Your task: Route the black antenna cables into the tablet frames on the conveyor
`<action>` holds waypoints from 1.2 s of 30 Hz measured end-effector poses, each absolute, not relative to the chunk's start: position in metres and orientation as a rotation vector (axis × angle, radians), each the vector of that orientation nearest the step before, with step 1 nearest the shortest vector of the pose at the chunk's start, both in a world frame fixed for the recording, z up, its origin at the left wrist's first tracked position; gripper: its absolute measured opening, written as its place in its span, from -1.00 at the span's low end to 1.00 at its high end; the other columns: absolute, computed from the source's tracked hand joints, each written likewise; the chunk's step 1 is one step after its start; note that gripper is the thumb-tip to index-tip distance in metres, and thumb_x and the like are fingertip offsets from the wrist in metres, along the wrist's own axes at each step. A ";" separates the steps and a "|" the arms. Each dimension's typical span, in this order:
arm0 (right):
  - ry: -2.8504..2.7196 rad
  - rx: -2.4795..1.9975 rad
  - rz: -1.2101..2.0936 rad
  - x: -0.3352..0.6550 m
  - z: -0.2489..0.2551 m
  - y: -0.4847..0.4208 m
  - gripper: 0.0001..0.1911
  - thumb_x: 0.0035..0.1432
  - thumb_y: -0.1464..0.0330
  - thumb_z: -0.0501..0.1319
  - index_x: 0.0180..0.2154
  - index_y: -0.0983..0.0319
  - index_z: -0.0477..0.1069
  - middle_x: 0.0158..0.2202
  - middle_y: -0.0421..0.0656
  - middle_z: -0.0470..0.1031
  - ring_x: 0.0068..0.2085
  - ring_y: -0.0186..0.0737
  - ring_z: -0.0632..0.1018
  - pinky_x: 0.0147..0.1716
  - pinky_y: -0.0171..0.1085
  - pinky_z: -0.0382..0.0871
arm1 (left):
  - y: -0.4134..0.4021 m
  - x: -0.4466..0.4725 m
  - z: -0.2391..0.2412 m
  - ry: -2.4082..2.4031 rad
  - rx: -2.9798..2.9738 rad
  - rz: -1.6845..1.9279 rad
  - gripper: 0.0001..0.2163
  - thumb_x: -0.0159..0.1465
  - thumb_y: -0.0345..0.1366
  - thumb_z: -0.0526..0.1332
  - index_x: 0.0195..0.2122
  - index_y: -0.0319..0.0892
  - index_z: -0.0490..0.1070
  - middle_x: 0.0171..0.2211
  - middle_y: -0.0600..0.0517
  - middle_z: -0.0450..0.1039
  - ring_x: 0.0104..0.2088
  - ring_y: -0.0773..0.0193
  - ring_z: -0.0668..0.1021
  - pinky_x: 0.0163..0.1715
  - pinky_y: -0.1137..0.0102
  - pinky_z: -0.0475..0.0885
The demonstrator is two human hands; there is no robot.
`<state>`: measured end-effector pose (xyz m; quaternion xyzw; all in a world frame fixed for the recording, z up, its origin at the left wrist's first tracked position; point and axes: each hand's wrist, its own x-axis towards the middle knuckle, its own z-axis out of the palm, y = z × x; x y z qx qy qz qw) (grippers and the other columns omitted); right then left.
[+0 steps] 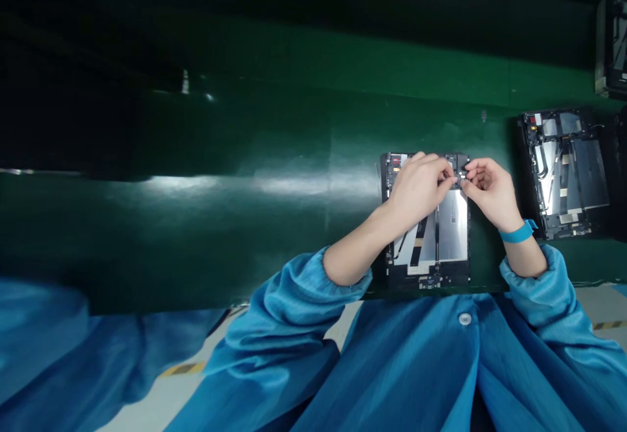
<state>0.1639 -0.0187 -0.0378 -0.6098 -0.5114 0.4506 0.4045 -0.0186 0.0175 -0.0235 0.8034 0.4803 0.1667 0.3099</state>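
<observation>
Clearly, both hands meet between one and two o'clock on the opened tablet [453, 223], whose long axis runs from twelve to six. The left hand [416, 187] reaches across its upper half, while the right hand [492, 190] sits just off its edge, with the tablet between eight and nine o'clock from it. Of the two, the left lies more over the thing. Each thumb and forefinger curl toward each other in a pinch, the two pairs of tips nearly touching (whether either has a small part clamped, I cannot tell). Flat, silvery metal fills the tablet's middle, crossed by dark ribbon strips, within a matt black frame. Beneath lies a smooth, shiny green tabletop [294, 131]. At three o'clock from the right hand is a similar tablet [590, 177]. A blue wristband [518, 231] circles the right wrist; gathered, satiny blue sleeves [294, 301] cover both arms.
</observation>
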 end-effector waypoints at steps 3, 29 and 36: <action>-1.278 -1.545 1.187 0.166 -0.037 -0.017 -0.74 0.01 0.40 0.37 -0.20 0.17 0.46 -0.35 -0.28 0.48 -0.39 -0.35 0.47 -0.38 -0.29 0.40 | 0.016 -0.019 -0.023 1.259 2.123 0.458 -0.89 0.37 -0.35 0.24 -0.29 -0.17 0.55 -0.37 -0.01 0.53 -0.25 0.14 0.50 -0.14 0.23 0.40; -1.292 -1.470 1.339 0.176 -0.039 -0.012 -0.64 -0.01 0.27 0.49 -0.18 0.16 0.46 -0.38 -0.32 0.40 -0.38 -0.35 0.44 -0.35 -0.28 0.38 | 0.013 -0.021 -0.029 1.279 2.183 0.464 -0.90 0.40 -0.29 0.28 -0.24 -0.14 0.55 -0.33 -0.01 0.56 -0.22 0.13 0.50 -0.13 0.24 0.39; -1.334 -1.503 1.271 0.170 -0.035 -0.014 -0.73 0.02 0.35 0.38 -0.18 0.17 0.46 -0.39 -0.32 0.40 -0.42 -0.37 0.43 -0.40 -0.29 0.34 | 0.013 -0.023 -0.028 1.277 2.176 0.454 -0.91 0.40 -0.29 0.29 -0.24 -0.16 0.55 -0.33 -0.01 0.55 -0.23 0.12 0.50 -0.12 0.23 0.38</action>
